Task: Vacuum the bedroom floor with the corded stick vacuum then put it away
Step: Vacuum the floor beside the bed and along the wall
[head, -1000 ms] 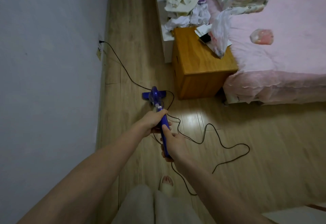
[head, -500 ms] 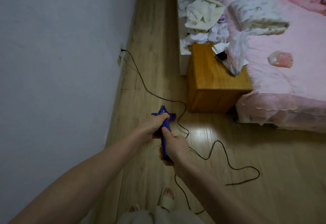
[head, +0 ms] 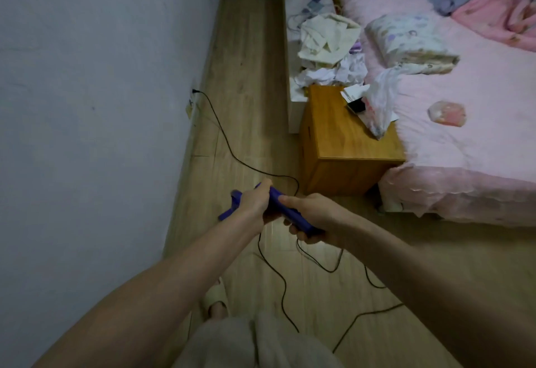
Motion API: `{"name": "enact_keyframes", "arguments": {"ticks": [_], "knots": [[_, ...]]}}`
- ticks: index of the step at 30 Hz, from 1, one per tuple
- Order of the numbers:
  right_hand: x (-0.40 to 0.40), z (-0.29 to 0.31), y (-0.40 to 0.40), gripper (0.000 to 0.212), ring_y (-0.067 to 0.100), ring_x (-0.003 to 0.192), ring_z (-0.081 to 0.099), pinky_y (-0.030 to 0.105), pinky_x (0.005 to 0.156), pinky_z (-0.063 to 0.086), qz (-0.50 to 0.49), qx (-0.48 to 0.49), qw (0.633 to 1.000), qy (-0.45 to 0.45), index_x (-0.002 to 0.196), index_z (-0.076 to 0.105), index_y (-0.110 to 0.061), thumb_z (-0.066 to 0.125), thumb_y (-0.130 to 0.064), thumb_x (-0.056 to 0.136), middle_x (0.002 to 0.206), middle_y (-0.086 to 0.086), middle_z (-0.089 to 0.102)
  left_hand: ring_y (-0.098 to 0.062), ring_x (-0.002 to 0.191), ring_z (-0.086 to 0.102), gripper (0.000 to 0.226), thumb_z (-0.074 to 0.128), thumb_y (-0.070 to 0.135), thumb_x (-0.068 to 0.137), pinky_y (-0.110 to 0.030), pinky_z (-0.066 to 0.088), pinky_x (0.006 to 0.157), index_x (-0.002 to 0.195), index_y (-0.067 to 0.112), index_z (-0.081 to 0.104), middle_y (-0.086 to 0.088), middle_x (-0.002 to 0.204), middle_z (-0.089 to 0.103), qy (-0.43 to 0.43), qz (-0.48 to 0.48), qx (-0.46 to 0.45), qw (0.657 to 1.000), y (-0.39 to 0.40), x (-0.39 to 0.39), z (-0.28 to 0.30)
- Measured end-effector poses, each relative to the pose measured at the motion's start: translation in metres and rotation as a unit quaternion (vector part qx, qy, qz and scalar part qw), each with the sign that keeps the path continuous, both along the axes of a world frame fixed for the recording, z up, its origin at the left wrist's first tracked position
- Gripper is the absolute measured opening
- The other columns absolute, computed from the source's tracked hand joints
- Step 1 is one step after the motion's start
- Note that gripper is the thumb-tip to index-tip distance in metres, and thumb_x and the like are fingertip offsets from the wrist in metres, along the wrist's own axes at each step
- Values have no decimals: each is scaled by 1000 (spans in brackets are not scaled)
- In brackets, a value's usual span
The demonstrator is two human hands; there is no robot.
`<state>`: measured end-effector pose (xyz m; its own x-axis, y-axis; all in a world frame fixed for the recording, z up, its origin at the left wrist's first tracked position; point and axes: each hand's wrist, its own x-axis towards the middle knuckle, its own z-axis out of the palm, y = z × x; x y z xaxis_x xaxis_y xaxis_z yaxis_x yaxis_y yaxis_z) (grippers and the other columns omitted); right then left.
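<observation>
I hold the blue stick vacuum [head: 277,198] in both hands over the wooden floor [head: 243,83]. My left hand [head: 253,204] grips the shaft further down, and my right hand [head: 314,216] grips the handle end nearest me. Part of the blue floor head [head: 227,213] shows beyond my left wrist; the rest is hidden behind my hands. Its black cord [head: 229,147] runs from a plug in the wall socket [head: 193,92] across the floor, loops under my hands and trails off to the right.
A grey wall [head: 87,106] bounds the left side. A wooden bedside cabinet [head: 345,147] stands just beyond my hands, against a bed with a pink cover [head: 470,141]. A white bench with piled clothes [head: 327,45] runs along the aisle. My slippered foot [head: 216,301] is below.
The vacuum has swung from pointing away from me to lying slanted across the view, head to the left. My hands have moved apart along it, and my view has risen toward the far wall.
</observation>
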<state>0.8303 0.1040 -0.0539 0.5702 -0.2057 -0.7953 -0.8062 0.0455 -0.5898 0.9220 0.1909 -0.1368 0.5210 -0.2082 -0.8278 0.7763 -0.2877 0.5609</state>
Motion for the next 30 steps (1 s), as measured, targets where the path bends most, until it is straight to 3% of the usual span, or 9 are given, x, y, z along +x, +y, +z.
{"name": "enact_keyframes", "arguments": {"ticks": [2, 5, 13, 15, 19, 23, 25, 30], "knots": [[20, -4, -12, 40, 8, 46, 51, 19, 46, 40, 7, 4, 1000, -3, 104, 58, -5, 50, -43, 98, 68, 3, 59, -21, 79, 63, 39, 52, 42, 94, -30, 50, 56, 113, 8, 57, -13, 99, 66, -6, 10, -12, 1000, -11, 19, -1], [49, -17, -18, 45, 9, 47, 52, 19, 46, 41, -14, 5, 1000, -5, 109, 57, -2, 49, -45, 97, 72, 5, 59, -24, 88, 65, 25, 57, 33, 93, -38, 57, 82, 101, 9, 53, -13, 97, 63, -4, 35, -21, 999, -21, 53, -3], [148, -43, 8, 49, 10, 49, 50, 20, 44, 40, -91, -7, 996, -19, 106, 60, -4, 48, -50, 96, 71, 3, 58, -24, 91, 63, 20, 60, 29, 91, -40, 54, 91, 87, 10, 52, -12, 94, 62, -26, 12, 4, 1000, -15, 161, -18], [173, -47, 16, 47, 10, 50, 51, 20, 45, 40, -101, -26, 994, -25, 105, 59, -6, 47, -51, 96, 73, 3, 59, -25, 93, 63, 22, 61, 29, 89, -42, 54, 91, 91, 9, 54, -13, 95, 62, -28, 6, -2, 1000, -11, 186, -22], [199, -67, 40, 43, 9, 52, 52, 21, 50, 43, -103, -39, 994, -25, 100, 59, -11, 44, -51, 97, 71, 1, 59, -29, 94, 66, 42, 58, 37, 89, -43, 56, 85, 118, 7, 54, -17, 104, 66, -34, -15, 9, 999, 4, 217, -40], [220, -86, 60, 38, 10, 55, 52, 22, 51, 43, -89, -17, 996, -23, 103, 55, -14, 39, -48, 100, 74, 2, 57, -28, 90, 67, 25, 52, 34, 94, -44, 55, 90, 105, 11, 55, -16, 98, 68, -30, -30, 15, 999, 19, 240, -57], [236, -89, 62, 37, 12, 58, 54, 23, 53, 45, -93, 8, 995, -20, 108, 53, -13, 39, -46, 101, 77, 4, 58, -25, 84, 66, 28, 52, 34, 93, -43, 55, 89, 109, 11, 56, -13, 91, 69, -31, -24, 8, 999, 22, 255, -61], [256, -88, 59, 35, 13, 58, 54, 24, 53, 45, -134, 49, 990, 7, 99, 54, -12, 43, -45, 98, 76, 4, 58, -22, 79, 65, 39, 64, 36, 87, -34, 56, 69, 112, 7, 59, -12, 92, 68, -1, -28, -9, 1000, 23, 272, -63]]}}
